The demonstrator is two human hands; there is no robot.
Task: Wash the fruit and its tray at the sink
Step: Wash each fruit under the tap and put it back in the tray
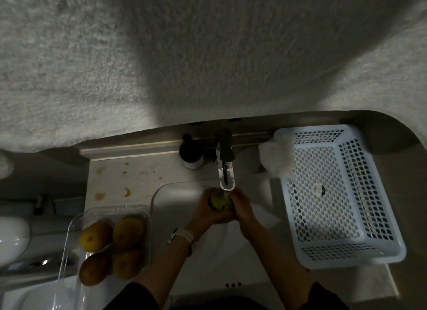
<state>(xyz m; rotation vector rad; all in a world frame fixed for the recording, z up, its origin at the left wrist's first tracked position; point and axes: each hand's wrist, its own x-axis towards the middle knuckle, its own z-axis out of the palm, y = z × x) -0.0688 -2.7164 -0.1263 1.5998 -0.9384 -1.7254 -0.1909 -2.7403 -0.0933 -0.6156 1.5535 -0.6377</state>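
Both hands' grip w/ yellow-green fruit (221, 200) under faucet (225, 171)

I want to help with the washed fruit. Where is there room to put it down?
The white basket right of the sink looks free inside, apart from a label. Bare counter lies between the tray and the dark bottle, though stained. The tray is crowded with four fruits.

One yellow-green round fruit (221, 200) sits directly under the chrome faucet spout (226, 180), over the white sink basin (175, 194). Four yellow-brown fruits (128, 233), possibly pears, fill the clear plastic tray (69, 235) just left of the basin.
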